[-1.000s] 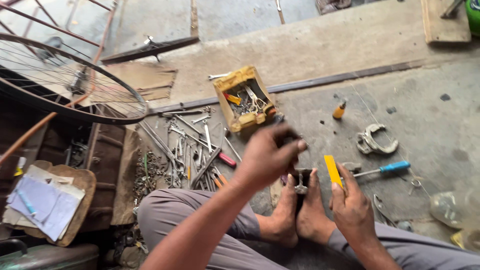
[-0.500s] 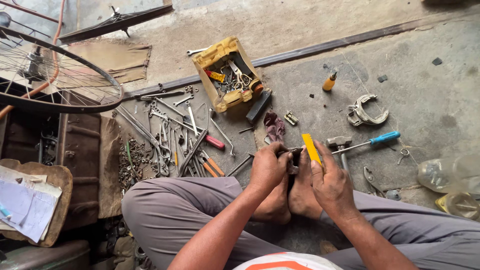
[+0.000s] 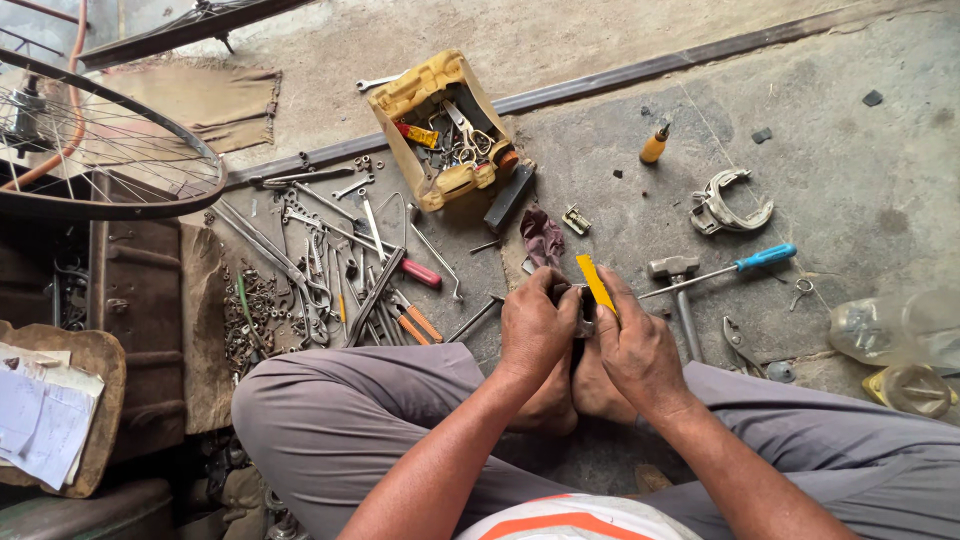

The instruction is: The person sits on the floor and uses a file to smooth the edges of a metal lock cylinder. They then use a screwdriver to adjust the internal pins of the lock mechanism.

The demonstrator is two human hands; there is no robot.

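Feet (image 3: 570, 385) brace a small metal part (image 3: 581, 322); left hand (image 3: 535, 330) pinches it steady, right hand (image 3: 640, 350) closed round a yellow-handled tool (image 3: 594, 283), hammer (image 3: 677, 290) at three o'clock.

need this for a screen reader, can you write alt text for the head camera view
Seen from above, a person sitting cross-legged on a concrete floor holds a small metal part between the left hand and right hand, the right also gripping a yellow-handled tool. Around them lie a hammer, a blue-handled screwdriver, scattered wrenches, a yellow tool tray and a bicycle wheel.
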